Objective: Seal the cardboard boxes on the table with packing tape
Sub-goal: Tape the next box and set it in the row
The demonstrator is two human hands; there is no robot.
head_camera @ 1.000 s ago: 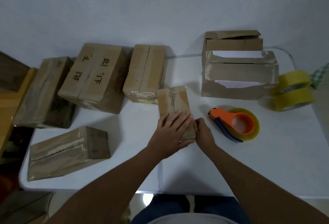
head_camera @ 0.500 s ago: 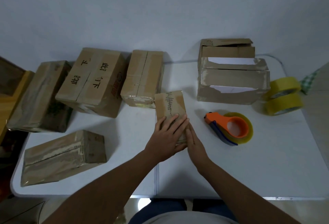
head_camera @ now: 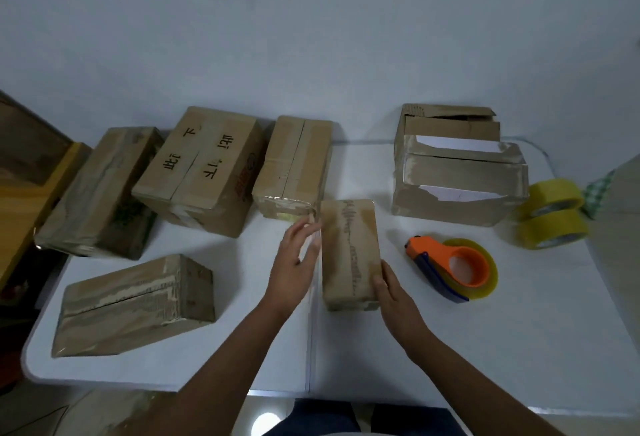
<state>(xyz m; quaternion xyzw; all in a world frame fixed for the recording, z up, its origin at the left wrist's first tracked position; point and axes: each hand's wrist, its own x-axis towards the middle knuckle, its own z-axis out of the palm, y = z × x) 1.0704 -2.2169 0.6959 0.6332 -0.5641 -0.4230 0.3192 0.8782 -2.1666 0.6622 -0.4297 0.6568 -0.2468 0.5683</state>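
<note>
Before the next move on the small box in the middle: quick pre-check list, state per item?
1. Small box flat on the table: ok.
2. Right hand on it: ok, fingers rest against its near right corner.
3. Left hand on it: not ok, open beside the left edge and blurred; contact cannot be told.
4. Top seam taped: cannot tell, the top looks glossy but the end faces are hidden.
5. Tape dispenser in reach: ok, lying right of the box, untouched.
6. Spare tape rolls: ok, two stacked at the far right.
</note>
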